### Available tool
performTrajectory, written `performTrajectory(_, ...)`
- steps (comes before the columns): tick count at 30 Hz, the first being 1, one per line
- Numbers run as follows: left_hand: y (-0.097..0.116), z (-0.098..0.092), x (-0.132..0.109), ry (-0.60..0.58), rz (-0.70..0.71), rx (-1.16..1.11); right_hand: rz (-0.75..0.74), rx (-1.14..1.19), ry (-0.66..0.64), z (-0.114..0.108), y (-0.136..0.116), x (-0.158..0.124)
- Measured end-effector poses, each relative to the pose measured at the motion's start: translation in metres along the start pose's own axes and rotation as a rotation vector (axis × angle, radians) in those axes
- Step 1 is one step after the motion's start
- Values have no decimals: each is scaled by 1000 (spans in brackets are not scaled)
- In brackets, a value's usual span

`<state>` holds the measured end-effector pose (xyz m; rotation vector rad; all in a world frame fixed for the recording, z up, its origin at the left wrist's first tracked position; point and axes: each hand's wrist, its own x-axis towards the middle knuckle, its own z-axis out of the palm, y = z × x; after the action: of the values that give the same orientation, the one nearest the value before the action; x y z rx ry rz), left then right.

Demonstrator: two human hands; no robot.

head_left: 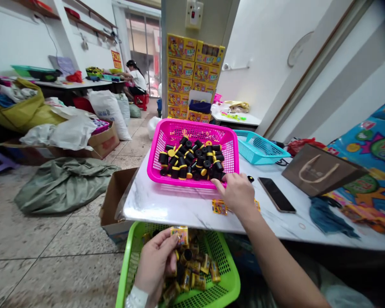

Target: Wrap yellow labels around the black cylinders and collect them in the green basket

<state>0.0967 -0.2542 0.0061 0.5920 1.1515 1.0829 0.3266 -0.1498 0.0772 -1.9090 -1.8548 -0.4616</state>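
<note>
In my left hand (157,261), thumb and fingers are closed on a small canister with a yellow printed label (180,235). Below it stands a green basket (229,273) of similar yellow-labelled canisters (198,281). My right hand (239,192) is at the near right rim of a pink basket (192,185), thumb and forefinger apart; its other fingers are mostly hidden. Black canisters with yellow rims (182,167) lie heaped in the pink basket, some close to those fingertips. Yellow printed labels (219,207) lie on the table beside my right wrist.
On the white table (167,205) are a phone (276,194), a blue basket (259,149), a brown paper bag (321,171) and a teal cloth (330,218). A cardboard box (115,196) stands at its left. Yellow boxes (181,68) are stacked behind. Another person (137,79) sits far back.
</note>
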Motion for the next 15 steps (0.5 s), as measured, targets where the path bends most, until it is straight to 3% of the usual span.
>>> performTrajectory(3,15,14,8,-70,13,-45,111,-124,-214,13,3,33)
performTrajectory(6,32,25,18,-100,-28,-177,155,21,-183,21,-1,38)
performTrajectory(9,43,27,25,-107,-27,-297,102,408,-105,13,-2,23)
performTrajectory(12,45,24,30,-116,-27,-361,-8,776,-185,-5,-5,-3)
performTrajectory(15,40,19,32,-113,-56,-400,-115,770,-207,-15,-12,-28)
